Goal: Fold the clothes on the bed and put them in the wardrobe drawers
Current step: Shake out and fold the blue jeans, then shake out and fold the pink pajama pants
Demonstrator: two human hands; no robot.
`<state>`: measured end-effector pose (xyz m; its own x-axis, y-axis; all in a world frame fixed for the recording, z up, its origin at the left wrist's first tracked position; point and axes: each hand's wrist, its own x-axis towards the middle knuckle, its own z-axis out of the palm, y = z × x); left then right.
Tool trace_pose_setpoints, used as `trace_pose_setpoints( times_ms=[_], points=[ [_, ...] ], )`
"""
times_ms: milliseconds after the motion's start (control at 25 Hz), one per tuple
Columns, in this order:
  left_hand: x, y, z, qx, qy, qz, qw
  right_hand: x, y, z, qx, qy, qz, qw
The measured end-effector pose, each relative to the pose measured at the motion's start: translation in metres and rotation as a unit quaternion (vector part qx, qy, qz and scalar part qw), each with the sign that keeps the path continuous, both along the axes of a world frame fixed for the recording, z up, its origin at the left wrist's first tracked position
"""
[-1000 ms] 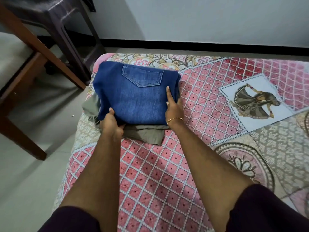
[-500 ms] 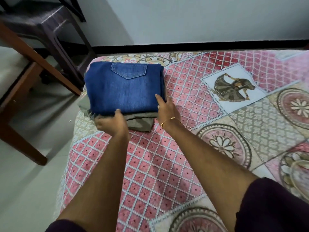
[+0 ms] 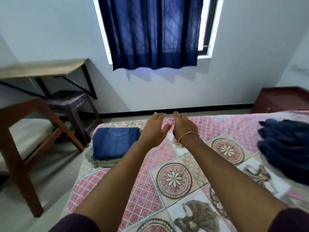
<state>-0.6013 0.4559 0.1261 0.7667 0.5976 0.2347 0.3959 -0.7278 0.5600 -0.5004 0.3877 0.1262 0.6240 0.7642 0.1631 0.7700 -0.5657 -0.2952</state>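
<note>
Folded jeans point(image 3: 115, 143) at bed point(image 3: 192, 158) corner, hands apart

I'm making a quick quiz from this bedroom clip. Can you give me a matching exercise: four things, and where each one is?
Things:
1. folded jeans
2. dark blue clothes
3. curtain
4. olive garment

Places:
A. over the window
B. right side of the bed
C. under the jeans
D. on top of the pile at the bed's left corner

Pairs: 1-D, 2-B, 3-A, 4-C
</note>
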Motion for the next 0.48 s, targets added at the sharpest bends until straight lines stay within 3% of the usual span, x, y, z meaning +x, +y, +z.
trace_pose_setpoints(
  times_ms=[280,480],
  points=[
    [0.072,-0.178,0.128,0.078,-0.1,-0.004,0.992,0.058,-0.205,0.133,0.043,-0.087,-0.032,0.995],
    [0.117,-0.282,0.167,0.069,-0.145,-0.024,0.987,0.092,-0.338,0.179,0.069,-0.1,-0.08,0.989]
  ],
)
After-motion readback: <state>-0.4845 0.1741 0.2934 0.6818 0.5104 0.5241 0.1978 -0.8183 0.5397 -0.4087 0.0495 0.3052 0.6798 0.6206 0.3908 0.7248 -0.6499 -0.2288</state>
